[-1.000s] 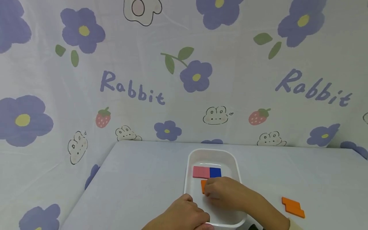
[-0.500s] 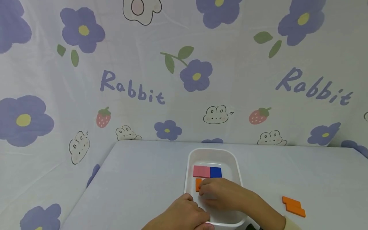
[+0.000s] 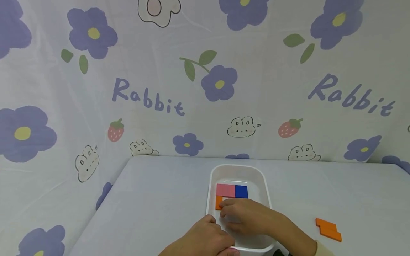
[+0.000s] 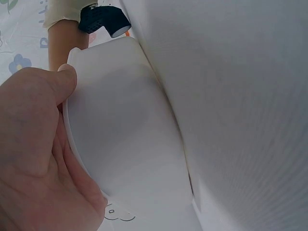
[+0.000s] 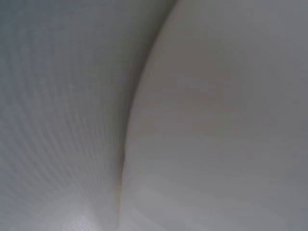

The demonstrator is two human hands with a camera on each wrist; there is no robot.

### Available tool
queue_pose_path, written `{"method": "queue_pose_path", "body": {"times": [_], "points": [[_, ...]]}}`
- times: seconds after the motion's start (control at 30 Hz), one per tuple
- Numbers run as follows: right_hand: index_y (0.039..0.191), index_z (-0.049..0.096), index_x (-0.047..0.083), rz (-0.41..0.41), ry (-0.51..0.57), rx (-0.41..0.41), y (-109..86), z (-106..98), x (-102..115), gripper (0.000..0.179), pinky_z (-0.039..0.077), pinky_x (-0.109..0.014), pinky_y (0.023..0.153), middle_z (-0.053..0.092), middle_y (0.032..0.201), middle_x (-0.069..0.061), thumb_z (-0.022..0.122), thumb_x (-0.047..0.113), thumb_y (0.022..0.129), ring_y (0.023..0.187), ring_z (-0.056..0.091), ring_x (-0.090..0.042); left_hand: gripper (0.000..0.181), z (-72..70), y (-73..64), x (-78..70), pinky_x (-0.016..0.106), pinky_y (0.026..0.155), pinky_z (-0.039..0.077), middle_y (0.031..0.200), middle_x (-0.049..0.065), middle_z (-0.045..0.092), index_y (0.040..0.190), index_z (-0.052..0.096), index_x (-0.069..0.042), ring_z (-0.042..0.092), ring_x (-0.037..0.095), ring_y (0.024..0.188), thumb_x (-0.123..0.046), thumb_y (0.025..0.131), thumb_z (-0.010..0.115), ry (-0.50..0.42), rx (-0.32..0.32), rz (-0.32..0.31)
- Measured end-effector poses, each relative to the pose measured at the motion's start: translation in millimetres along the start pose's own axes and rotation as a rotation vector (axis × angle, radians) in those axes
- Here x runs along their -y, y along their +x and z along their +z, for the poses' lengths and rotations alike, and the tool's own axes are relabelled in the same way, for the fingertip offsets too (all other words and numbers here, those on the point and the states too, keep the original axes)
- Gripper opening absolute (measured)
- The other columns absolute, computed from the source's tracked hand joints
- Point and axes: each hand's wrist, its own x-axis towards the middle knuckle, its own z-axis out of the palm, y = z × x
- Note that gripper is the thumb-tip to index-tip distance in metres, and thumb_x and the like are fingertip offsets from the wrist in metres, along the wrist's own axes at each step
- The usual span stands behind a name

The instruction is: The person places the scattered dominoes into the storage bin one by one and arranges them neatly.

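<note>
In the head view a white plastic tray (image 3: 265, 185) stands on the table. My left hand (image 3: 205, 237) grips its near-left rim; the left wrist view shows the thumb (image 4: 68, 79) against the rim, beside the tray's outer wall (image 4: 125, 120). Inside lie a pink piece (image 3: 225, 190) and a blue piece (image 3: 241, 192), side by side. Just below the pink one is a flat orange piece (image 3: 218, 203). The fingertips of my right hand (image 3: 248, 215) touch its right side, with the thumb apart from it. The right hand covers part of the tray floor.
To the right of the tray, a stepped orange piece (image 3: 329, 229) lies on the white table (image 3: 153, 199). A printed cloth (image 3: 160, 64) hangs behind and at the left. The right wrist view has only a blurred pale wall and surface.
With my right fingers on it, the orange piece has slid left and slightly away from me, up against the pink piece's lower edge. The left hand has kept its grip on the tray.
</note>
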Motion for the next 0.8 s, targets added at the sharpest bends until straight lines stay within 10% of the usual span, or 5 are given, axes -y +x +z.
{"method": "queue_pose_path", "body": {"times": [0.8], "points": [[0.109,0.074,0.020,0.066,-0.025,-0.059,-17.7,-13.7,2.9,0.020,0.051,-0.040,0.094,0.063,0.132,-0.003,0.076,0.023,0.089,0.117,0.061,-0.021,0.040,-0.6,2.8,0.5,0.021,0.070,0.032,0.060,-0.018,0.044,0.075,0.059,-0.023,0.040,-0.005,0.057,-0.041,0.106,0.043,0.009,0.099,-0.034]]}}
